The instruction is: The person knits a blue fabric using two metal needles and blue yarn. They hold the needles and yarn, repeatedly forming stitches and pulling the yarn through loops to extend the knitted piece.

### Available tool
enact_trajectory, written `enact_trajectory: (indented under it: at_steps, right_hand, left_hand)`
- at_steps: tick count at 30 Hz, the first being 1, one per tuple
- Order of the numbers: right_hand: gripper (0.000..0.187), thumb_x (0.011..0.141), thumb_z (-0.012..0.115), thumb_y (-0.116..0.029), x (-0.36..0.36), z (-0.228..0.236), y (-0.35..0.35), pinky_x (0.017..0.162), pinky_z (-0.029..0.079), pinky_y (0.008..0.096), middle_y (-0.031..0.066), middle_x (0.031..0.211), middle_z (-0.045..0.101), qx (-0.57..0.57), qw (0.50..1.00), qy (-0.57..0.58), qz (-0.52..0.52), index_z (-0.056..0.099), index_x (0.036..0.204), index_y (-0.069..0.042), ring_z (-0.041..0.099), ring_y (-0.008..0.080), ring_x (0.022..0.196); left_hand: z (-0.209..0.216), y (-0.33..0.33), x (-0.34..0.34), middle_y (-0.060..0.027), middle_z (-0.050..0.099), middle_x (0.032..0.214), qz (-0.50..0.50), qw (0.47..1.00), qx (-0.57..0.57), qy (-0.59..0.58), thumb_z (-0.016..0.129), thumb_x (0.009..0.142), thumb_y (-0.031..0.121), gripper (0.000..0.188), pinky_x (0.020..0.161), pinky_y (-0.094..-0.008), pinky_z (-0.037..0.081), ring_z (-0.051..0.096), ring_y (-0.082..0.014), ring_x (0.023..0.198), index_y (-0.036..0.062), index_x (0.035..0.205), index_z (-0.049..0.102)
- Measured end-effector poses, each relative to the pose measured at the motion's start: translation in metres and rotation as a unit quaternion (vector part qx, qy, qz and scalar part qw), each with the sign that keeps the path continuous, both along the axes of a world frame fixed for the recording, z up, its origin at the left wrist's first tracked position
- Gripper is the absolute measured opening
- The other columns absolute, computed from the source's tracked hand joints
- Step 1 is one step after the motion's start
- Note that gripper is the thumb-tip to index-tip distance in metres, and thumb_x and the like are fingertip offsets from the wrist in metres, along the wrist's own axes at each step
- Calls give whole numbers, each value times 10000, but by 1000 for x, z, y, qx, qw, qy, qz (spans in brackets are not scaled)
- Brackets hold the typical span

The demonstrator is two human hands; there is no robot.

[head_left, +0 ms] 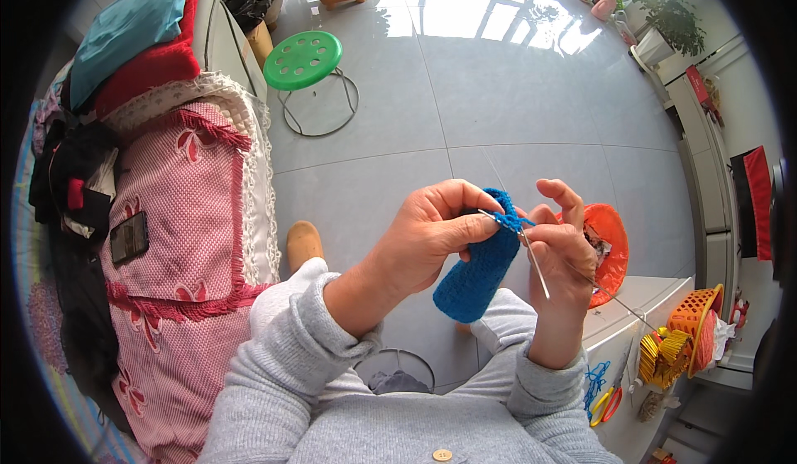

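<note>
A tube-shaped piece of blue knitting point(476, 288) hangs in front of me, above my lap. My left hand point(427, 230) pinches its upper edge between thumb and fingers, where a thin metal knitting needle point(538, 270) and others cross the stitches. Close on the right, my right hand point(566, 252) has its thumb and fingers closed at the needles beside that edge, with one finger raised and bent. A short bit of blue yarn shows between the two hands. The fingers partly hide the needle tips and the stitches there.
A white cabinet top point(639, 294) on my right bears scissors point(612, 404), blue yarn scraps point(594, 381) and an orange basket point(691, 319). Behind my right hand stands an orange-lined bin point(613, 269). Left are a pink-covered sofa point(187, 240) with a phone point(129, 238), and a green stool point(303, 59).
</note>
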State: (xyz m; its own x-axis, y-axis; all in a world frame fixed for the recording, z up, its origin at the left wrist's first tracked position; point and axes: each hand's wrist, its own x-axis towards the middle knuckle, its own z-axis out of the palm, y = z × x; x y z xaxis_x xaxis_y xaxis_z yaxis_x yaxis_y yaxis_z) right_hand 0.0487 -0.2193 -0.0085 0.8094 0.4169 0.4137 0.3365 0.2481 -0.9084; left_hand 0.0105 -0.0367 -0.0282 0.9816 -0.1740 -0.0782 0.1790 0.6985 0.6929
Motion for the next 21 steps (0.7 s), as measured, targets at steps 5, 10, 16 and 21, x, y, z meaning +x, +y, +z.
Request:
enact_trajectory:
  at_steps: [5,10,16,21]
  right_hand:
    - [111,852,682,-96,0,0,-2,1006,425,483,218,1253,450,9,999,10,39,690,908,-1,550,134,903]
    - [100,851,673,-78,0,0,-2,1010,417,487,225,1229,464,4,998,10,63,690,897,9,548,151,937]
    - [103,862,655,-42,-5,1,3,982,437,430,172,1149,541,15,1000,13,18,672,940,23,574,166,904]
    - [112,867,654,-31,-12,0,5,894,457,328,139,1028,595,-26,996,-35,-81,659,959,32,566,170,893]
  left_hand:
    - [1,3,0,-111,683,945,-4,1000,26,-7,665,859,12,137,669,-243,540,656,-134,787,0,989,623]
    - [0,3,0,-111,682,963,-9,1000,24,-12,662,853,-6,134,685,-249,534,650,-136,815,9,981,626]
    - [-1,0,0,-108,682,973,10,999,16,-29,658,853,-6,131,700,-248,530,651,-142,852,21,980,638]
    - [0,-3,-1,-44,657,837,7,1000,15,-26,733,833,90,181,620,-210,505,612,-75,716,8,965,640]
